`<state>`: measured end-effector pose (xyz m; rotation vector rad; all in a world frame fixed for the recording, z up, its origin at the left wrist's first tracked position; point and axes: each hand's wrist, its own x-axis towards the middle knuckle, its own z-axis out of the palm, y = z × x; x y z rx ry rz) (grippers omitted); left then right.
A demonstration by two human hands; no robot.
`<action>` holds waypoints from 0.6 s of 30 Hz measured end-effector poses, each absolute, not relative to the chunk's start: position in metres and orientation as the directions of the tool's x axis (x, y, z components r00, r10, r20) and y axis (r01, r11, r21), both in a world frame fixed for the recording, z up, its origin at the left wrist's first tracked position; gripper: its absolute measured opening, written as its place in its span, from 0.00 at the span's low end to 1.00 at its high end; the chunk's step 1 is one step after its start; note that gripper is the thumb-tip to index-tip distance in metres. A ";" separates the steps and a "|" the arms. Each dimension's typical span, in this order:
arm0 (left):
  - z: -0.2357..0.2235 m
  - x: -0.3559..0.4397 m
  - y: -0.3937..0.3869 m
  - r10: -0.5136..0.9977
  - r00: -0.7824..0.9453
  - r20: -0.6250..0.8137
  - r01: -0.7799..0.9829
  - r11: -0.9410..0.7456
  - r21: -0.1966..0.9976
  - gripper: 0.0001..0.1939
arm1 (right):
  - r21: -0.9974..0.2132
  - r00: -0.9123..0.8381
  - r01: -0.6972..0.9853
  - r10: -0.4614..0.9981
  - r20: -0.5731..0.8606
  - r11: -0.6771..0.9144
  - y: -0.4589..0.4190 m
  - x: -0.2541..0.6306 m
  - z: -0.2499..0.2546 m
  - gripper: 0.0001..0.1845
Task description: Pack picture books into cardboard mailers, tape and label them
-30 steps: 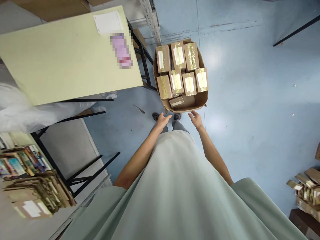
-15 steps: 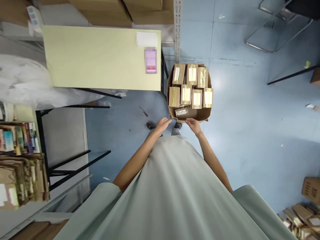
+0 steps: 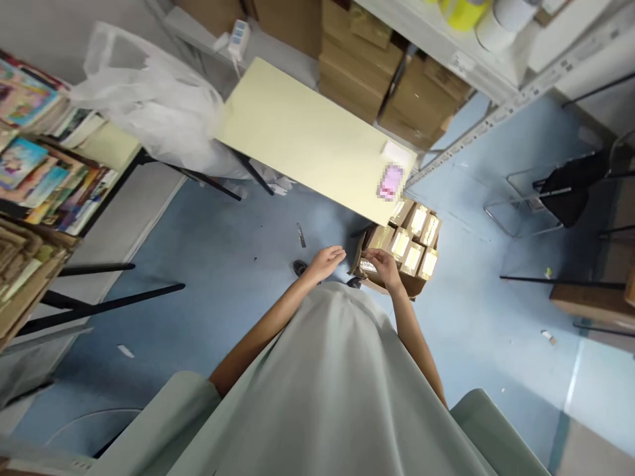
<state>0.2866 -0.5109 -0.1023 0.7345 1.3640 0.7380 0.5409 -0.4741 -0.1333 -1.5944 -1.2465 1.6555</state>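
Observation:
My left hand (image 3: pixel 325 262) hangs in the air in front of my body, fingers stretched out and nothing in them. To its right, my right hand (image 3: pixel 383 266) has slightly bent fingers, apart, with no object visible in them. It overlaps the near left part of an open cardboard carton (image 3: pixel 374 285) on the floor; whether it touches the carton I cannot tell. Inside the carton stand several small taped brown boxes (image 3: pixel 411 258) with white labels. A smaller packet (image 3: pixel 367 265) lies near the front wall, partly behind my right hand. The table corner hides the carton's far left part.
A pale yellow table (image 3: pixel 307 139) holds a blurred purple item (image 3: pixel 390 180) and white paper (image 3: pixel 395 153). A knife-like object (image 3: pixel 301 235) lies on the blue floor. Books (image 3: pixel 54 188) are stacked left, beside a white plastic bag (image 3: pixel 159 106). Metal shelving (image 3: pixel 476 135) and a chair (image 3: pixel 570 192) stand right.
My view has turned leftward, so the table and carton appear rotated and the shelving shows. My right hand has come over the carton's near edge in view. My left hand remains outstretched.

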 end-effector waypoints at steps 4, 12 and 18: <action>-0.096 0.224 -0.520 0.846 0.002 -0.533 -0.170 0.525 0.834 0.25 | -0.866 -0.218 0.303 0.856 -0.469 -0.398 -0.448 0.472 -0.121 0.37; -0.101 0.091 -0.558 0.682 -0.399 -0.613 -0.460 0.430 0.777 0.23 | -0.852 -0.444 0.440 0.756 -0.482 -0.285 -0.420 0.336 -0.105 0.33; -0.115 0.034 -0.589 0.586 -0.519 -0.623 -0.553 0.325 0.767 0.25 | -0.825 -0.520 0.531 0.694 -0.498 -0.193 -0.408 0.267 -0.096 0.29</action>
